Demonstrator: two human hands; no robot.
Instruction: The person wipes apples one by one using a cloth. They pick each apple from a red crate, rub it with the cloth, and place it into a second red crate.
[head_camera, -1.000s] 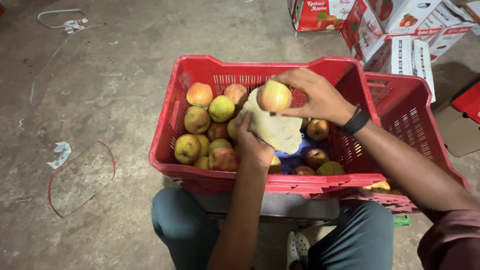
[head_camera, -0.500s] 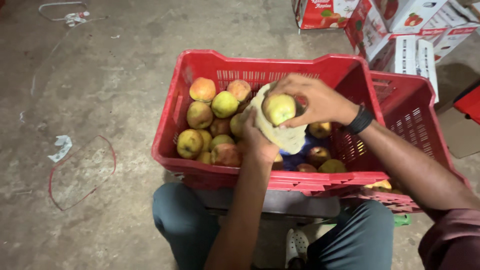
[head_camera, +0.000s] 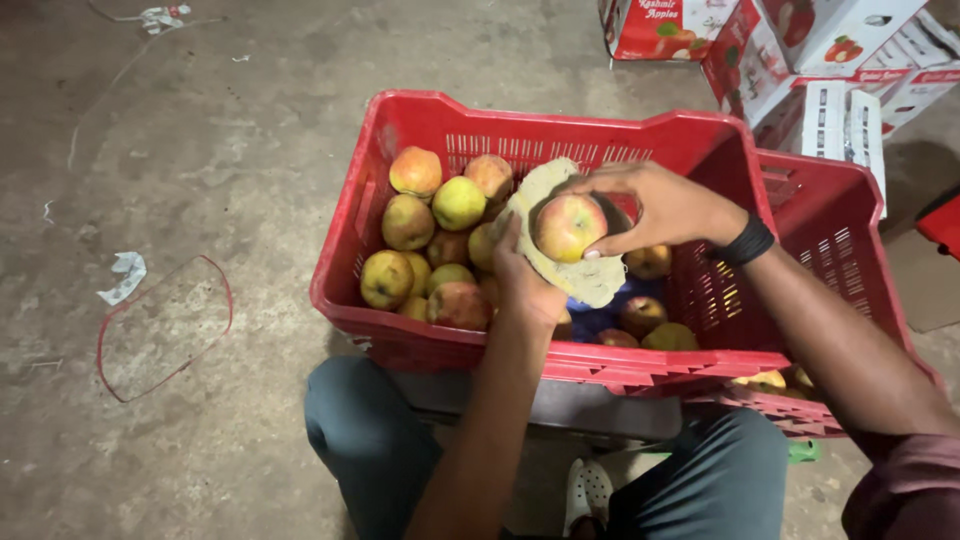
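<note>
Right now the red plastic crate (head_camera: 400, 215) sits on the person's knees and holds a heap of yellow-red apples (head_camera: 440, 240) piled mostly on its left side, with a few more apples (head_camera: 645, 318) low on the right over a dark blue liner (head_camera: 600, 318). Second red crate (head_camera: 850, 260) sits just right of it and partly under it, some fruit showing at its near edge. Printed cardboard boxes (head_camera: 800, 50) stand far right on the concrete floor (head_camera: 200, 150); a red wire loop (head_camera: 165, 325) and a paper scrap (head_camera: 125, 275) lie on the floor at left. Left hand (head_camera: 525, 280) is cupped under a tan paper sheet (head_camera: 585, 280), gripping it from below, above the crate's middle. Right hand (head_camera: 660, 205), black band on the wrist, is closed around one red-yellow apple (head_camera: 568, 226), fingertips pinching it, pressing it onto the sheet. Versus the earlier frame: the apple was held higher and clear of the sheet a second ago, now it rests in the paper, and the sheet has curled up around the fruit's far side. Crates and piled apples unchanged.
</note>
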